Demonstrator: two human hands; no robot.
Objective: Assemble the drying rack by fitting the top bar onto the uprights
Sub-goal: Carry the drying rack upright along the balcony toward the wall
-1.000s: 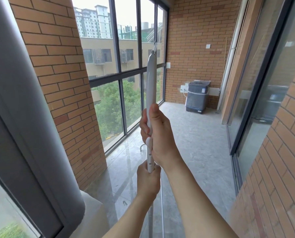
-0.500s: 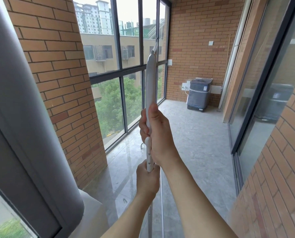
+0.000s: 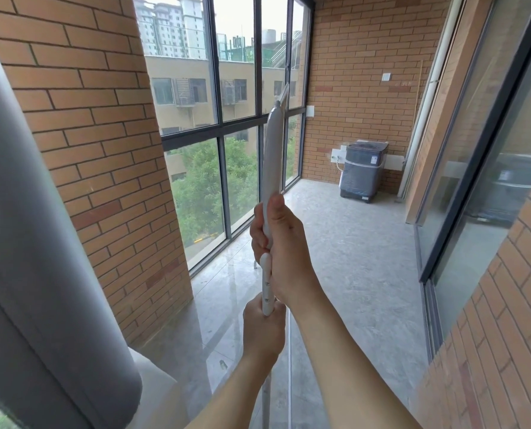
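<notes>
You're standing on a brick-walled balcony, and the tall window wall (image 3: 242, 119) runs along your left side, dark frames with trees and buildings beyond the glass. The grey floor (image 3: 351, 258) stretches away from that window wall toward the far brick end, where a wrapped washing machine (image 3: 364, 170) sits well apart from you, off to the right of the glass. Closer in, a broad grey pipe (image 3: 41, 274) slants across the brick pillar on the near side of the window wall.

Right in front of you, seen against the window wall's panes, the white top bar (image 3: 273, 156) points up and away, nearly end-on. Your right hand (image 3: 284, 252) is clenched round it, fingers (image 3: 258, 233) wrapped on the window side, thumb lying along the bar. Below that, a white connector piece (image 3: 266, 286) with small screw holes runs down into your left hand (image 3: 262, 332), which grips it and the thin upright (image 3: 266, 404) beneath it in a closed fist. Whether the bar is fully seated in that connector, you can't tell from here.
</notes>
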